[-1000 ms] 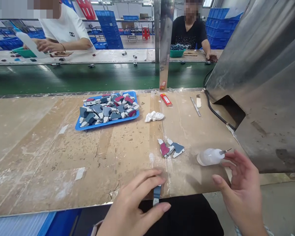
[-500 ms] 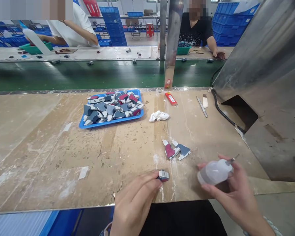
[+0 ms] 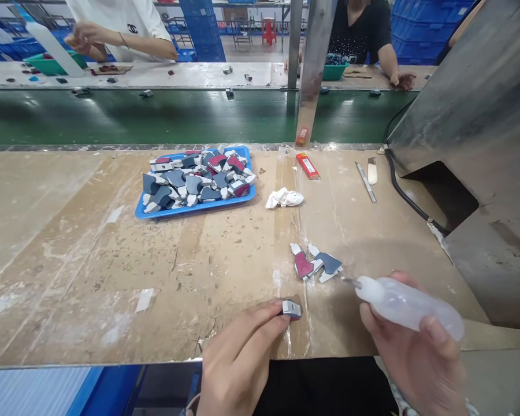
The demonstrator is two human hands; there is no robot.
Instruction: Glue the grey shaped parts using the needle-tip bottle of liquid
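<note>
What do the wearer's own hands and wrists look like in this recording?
The left hand and right hand are bare, without gloves. A thin, pale strap shows at the left wrist; a whitish, textured band at the right, perhaps bracelet or cuff, is mostly cut off by the frame. No long sleeves show.

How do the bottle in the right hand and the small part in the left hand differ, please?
The bottle is translucent white; the part is solid grey with darker sides. The bottle is much larger than the part. The right hand holds the bottle tipped sideways, while the left hand holds the part at the table. Both are held.
</note>
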